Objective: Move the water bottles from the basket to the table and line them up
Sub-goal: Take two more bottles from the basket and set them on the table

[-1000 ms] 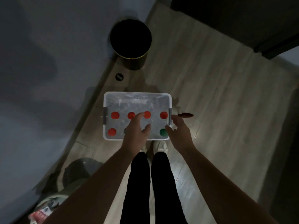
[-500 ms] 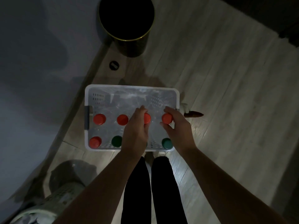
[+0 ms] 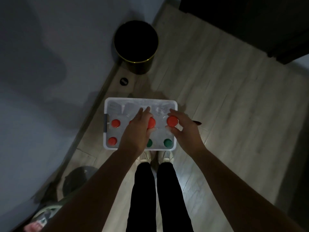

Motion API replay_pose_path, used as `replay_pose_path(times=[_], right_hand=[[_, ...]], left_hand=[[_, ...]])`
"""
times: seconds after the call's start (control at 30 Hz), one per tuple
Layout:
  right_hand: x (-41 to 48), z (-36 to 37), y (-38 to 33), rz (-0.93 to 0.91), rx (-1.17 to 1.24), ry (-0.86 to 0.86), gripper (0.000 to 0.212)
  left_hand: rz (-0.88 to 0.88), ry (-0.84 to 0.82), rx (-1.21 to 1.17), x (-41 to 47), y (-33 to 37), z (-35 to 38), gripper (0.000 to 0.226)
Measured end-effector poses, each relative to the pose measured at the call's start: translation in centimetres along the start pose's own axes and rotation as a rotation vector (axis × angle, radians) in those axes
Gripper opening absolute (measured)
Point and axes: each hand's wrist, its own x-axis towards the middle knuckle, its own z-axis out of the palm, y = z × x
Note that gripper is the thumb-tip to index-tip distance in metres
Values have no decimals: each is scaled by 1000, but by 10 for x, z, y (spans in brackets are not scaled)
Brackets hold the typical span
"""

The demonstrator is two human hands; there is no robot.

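A white plastic basket (image 3: 107,146) stands on the wooden floor just in front of my feet. It holds several clear water bottles seen from above, with red caps (image 3: 115,123) at the left and green caps (image 3: 167,142) at the near right. My left hand (image 3: 137,133) is wrapped around the neck of a red-capped bottle (image 3: 151,123) in the far row. My right hand (image 3: 184,129) grips another red-capped bottle (image 3: 172,121) at the far right corner. Both bottles look slightly raised. No table is in view.
A black round bin (image 3: 136,46) stands by the grey wall (image 3: 50,81) beyond the basket. A small black disc (image 3: 123,81) sits on the floor strip near the wall. Dark furniture (image 3: 250,22) fills the top right. A bag and clutter (image 3: 78,181) lie at the lower left.
Both hands went from hovering over the basket to closing on two red-capped bottles in the far row; those caps now look larger, as if lifted.
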Motion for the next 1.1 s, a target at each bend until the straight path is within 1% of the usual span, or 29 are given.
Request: replay_pose_path(times=[0.03,0.1,0.23,0.37,0.43,0.5,0.53,0.63,0.67,0.77,0.87,0.93,0.97,1.03,1.07,1.1], right_hand=[[-11,-12,-21,-12,-13,-8,49],[-23,-31,-52,-22,-2,-24,45],[-63,-86,-138,-78,98,-89,33],[-90,-133,-211,-121,334,-82,23],[-102,-146,-240,-94,475,-131,30],[-113,-152,-262,-35,650,-203,43],[-118,-152,-271,-7,723,-244,45],[-133,-146,-280,49,820,-331,41],[-137,-141,-279,82,846,-355,43],[-146,-127,-270,163,919,-425,53],[-147,-122,-265,178,950,-436,50],[-147,-123,-265,166,937,-440,51],[-148,-124,-267,152,931,-450,52],[-148,-124,-270,126,902,-480,49],[-148,-124,-272,124,882,-495,48],[-147,-124,-272,135,874,-509,48]], left_hand=[[0,-21,3,-14,12,-19,62],[15,-46,-51,-33,29,-49,58],[134,20,-210,-88,78,-130,37],[172,175,-544,-123,115,-195,19],[208,216,-781,-138,132,-215,12],[198,255,-977,-149,145,-227,17],[166,263,-1041,-155,151,-231,21],[61,193,-1191,-173,159,-230,30],[17,167,-1220,-180,159,-226,32],[-82,98,-1254,-200,156,-213,32],[-138,74,-1268,-208,152,-209,34],[-164,81,-1260,-208,146,-210,36],[-166,67,-1251,-208,143,-211,40],[-200,13,-1224,-210,140,-210,60],[-211,-17,-1222,-211,139,-209,64],[-204,-31,-1235,-211,140,-208,57]])
